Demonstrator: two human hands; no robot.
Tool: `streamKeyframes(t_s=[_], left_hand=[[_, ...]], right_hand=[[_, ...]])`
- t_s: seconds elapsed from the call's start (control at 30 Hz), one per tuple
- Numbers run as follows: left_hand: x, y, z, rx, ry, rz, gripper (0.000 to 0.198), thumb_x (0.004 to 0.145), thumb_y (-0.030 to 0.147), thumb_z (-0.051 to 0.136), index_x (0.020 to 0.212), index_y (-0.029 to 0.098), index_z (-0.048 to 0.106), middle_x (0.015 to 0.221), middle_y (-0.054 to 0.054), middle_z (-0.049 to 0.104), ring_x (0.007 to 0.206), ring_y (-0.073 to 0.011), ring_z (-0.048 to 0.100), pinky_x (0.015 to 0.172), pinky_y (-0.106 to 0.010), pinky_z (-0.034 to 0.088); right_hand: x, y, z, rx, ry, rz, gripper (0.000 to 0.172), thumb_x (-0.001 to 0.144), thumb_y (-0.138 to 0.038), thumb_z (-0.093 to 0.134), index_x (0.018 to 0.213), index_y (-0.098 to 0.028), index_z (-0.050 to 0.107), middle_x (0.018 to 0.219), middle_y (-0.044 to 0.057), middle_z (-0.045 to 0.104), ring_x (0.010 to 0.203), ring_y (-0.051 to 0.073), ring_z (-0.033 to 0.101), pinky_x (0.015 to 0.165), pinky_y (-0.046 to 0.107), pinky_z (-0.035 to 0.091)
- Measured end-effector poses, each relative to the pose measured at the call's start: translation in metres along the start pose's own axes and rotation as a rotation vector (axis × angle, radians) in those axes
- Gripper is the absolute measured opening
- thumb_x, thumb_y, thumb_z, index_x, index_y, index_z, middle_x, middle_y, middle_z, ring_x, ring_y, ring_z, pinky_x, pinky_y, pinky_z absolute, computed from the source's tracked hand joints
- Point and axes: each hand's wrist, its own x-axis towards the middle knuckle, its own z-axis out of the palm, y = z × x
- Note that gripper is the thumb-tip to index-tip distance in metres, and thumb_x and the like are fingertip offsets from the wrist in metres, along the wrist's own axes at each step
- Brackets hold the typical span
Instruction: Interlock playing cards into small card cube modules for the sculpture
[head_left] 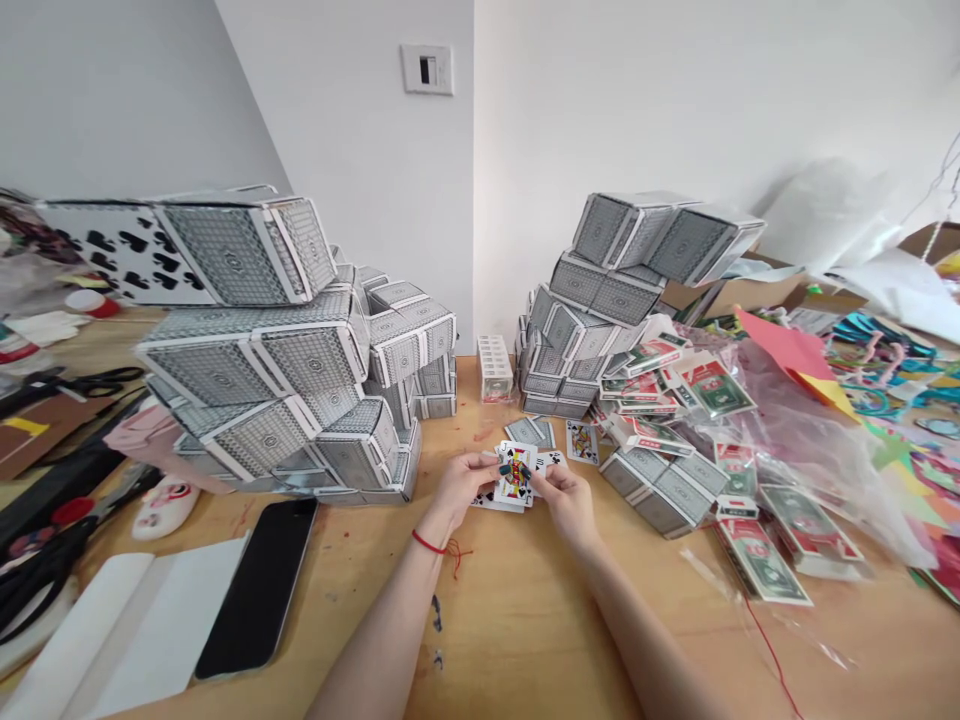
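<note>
A jack playing card [514, 490] is pinched between both hands over the middle of the wooden table. My left hand [459, 492] grips its left edge with thumb and fingers, and my right hand [568, 500] grips the right side. Under and behind it lie several loose cards, among them a ten [551, 459] and a face card [582, 441]. Face-down cards [529, 432] rest just beyond. Stacked blocks folded from grey-backed cards rise on the left [300, 360] and on the right [577, 320]. One folded block [664, 488] sits near my right hand.
Boxed card decks [712, 384] are heaped at the right beside plastic wrap [780, 440] and coloured paper [784, 350]. A small case of decks [495, 368] stands against the wall. At the left are a phone [259, 585], an open notebook [150, 625] and scissors [52, 560].
</note>
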Motion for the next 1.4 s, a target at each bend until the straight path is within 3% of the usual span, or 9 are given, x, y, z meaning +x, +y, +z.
streamKeyframes(t_s=[0.17,0.3,0.47,0.63,0.83,1.03,1.13,1.27,1.4], left_hand=[[-0.001,-0.002,0.005,0.063,0.077,0.065,0.022,0.054,0.027,0.074,0.063,0.012,0.060,0.055,0.002,0.057,0.048,-0.0090,0.051,0.053,-0.023,0.041],[-0.001,-0.009,0.012,0.145,0.186,0.195,0.015,0.063,0.022,0.065,0.063,0.016,0.052,0.056,0.005,0.050,0.053,-0.0080,0.046,0.052,-0.020,0.035],[-0.005,-0.017,0.020,0.542,0.324,0.466,0.009,0.078,0.021,0.046,0.070,0.019,0.043,0.064,0.003,0.049,0.058,-0.0105,0.045,0.055,-0.021,0.035],[-0.009,-0.020,0.021,0.745,0.319,0.589,0.012,0.084,0.024,0.038,0.073,0.020,0.039,0.063,0.003,0.046,0.055,-0.0112,0.045,0.053,-0.021,0.032],[-0.008,-0.024,0.019,0.822,0.361,0.666,0.012,0.086,0.024,0.037,0.076,0.020,0.043,0.064,0.001,0.050,0.055,-0.0114,0.048,0.053,-0.021,0.034],[-0.006,-0.024,0.014,0.863,0.381,0.698,0.010,0.085,0.023,0.038,0.080,0.020,0.046,0.068,0.000,0.056,0.057,-0.0120,0.051,0.053,-0.021,0.034],[-0.008,-0.025,0.016,0.858,0.390,0.734,0.010,0.084,0.021,0.038,0.077,0.020,0.045,0.065,0.000,0.054,0.054,-0.0117,0.050,0.051,-0.021,0.033],[-0.014,-0.028,0.025,0.872,0.349,0.781,0.011,0.085,0.020,0.037,0.075,0.020,0.043,0.057,0.002,0.049,0.047,-0.0114,0.046,0.047,-0.021,0.029],[-0.020,-0.032,0.030,0.902,0.287,0.858,0.012,0.084,0.018,0.039,0.072,0.020,0.042,0.055,0.003,0.046,0.046,-0.0115,0.045,0.047,-0.022,0.028]], right_hand=[[0.001,0.001,0.003,0.034,-0.001,0.024,0.041,0.056,-0.053,0.070,0.049,-0.019,0.048,0.044,-0.003,0.050,0.042,0.011,0.044,0.044,0.024,0.038],[0.003,0.002,0.004,0.057,-0.013,0.044,0.039,0.056,-0.052,0.071,0.050,-0.019,0.051,0.050,-0.001,0.055,0.046,0.014,0.050,0.049,0.027,0.044],[0.003,0.005,0.004,0.055,0.000,0.004,0.041,0.057,-0.050,0.071,0.049,-0.018,0.047,0.045,-0.004,0.048,0.043,0.009,0.042,0.044,0.022,0.036],[0.001,0.006,0.006,0.072,-0.009,0.009,0.039,0.059,-0.048,0.071,0.051,-0.018,0.046,0.046,-0.004,0.047,0.043,0.009,0.040,0.042,0.021,0.034],[-0.003,0.005,0.011,0.024,-0.011,-0.001,0.035,0.067,-0.050,0.063,0.057,-0.018,0.053,0.050,-0.002,0.050,0.047,0.012,0.047,0.045,0.022,0.039],[-0.006,-0.001,0.010,0.049,-0.201,-0.083,0.029,0.075,-0.047,0.054,0.077,-0.019,0.060,0.067,0.002,0.061,0.066,0.020,0.057,0.059,0.027,0.045],[-0.006,0.000,0.008,-0.058,-0.137,-0.121,0.029,0.076,-0.046,0.050,0.067,-0.018,0.055,0.060,0.000,0.055,0.059,0.016,0.052,0.054,0.024,0.042],[-0.013,0.004,0.013,-0.347,0.032,-0.190,0.034,0.080,-0.042,0.043,0.054,-0.020,0.041,0.046,-0.004,0.038,0.044,0.010,0.035,0.042,0.020,0.027],[-0.021,0.003,0.022,-0.618,0.229,-0.241,0.029,0.079,-0.036,0.044,0.054,-0.020,0.045,0.045,-0.005,0.038,0.041,0.009,0.028,0.043,0.022,0.022]])
